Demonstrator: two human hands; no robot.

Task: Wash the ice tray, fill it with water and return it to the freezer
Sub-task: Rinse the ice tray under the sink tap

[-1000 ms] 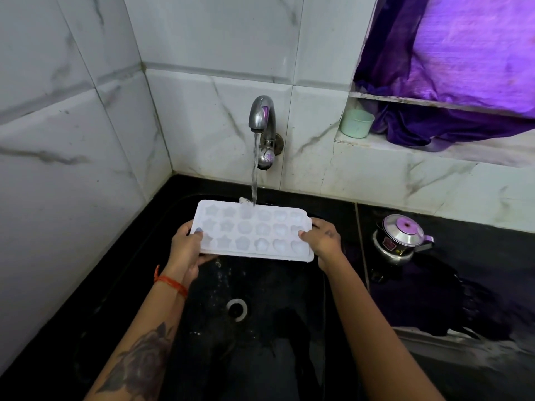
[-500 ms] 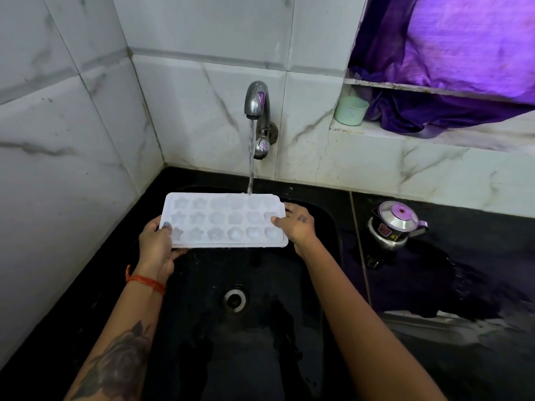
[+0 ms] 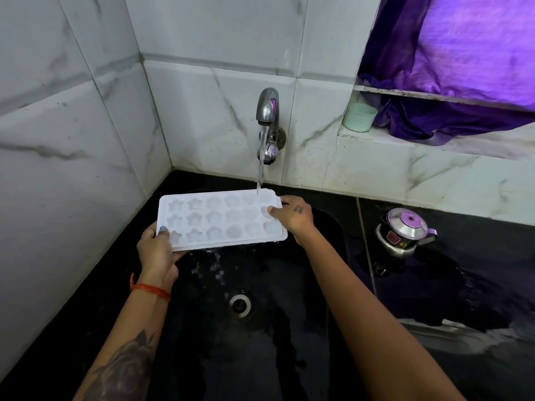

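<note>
Ice tray [image 3: 220,219], white, moulded cells: left hand [image 3: 156,251] and right hand [image 3: 295,217] pinching opposite ends beneath tap [image 3: 267,107] stream. Risk: tilting spills filled cells into sink [image 3: 202,342].

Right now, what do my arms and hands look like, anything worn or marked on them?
Both arms are bare, no sleeves. The left hand has a blue-painted thumbnail, a red-orange thread bracelet at the wrist, and a dark floral tattoo on the forearm. The right hand has a small dark mark on its back.

Ice tray [image 3: 221,219] under tap [image 3: 267,107], above sink [image 3: 260,342]
</note>
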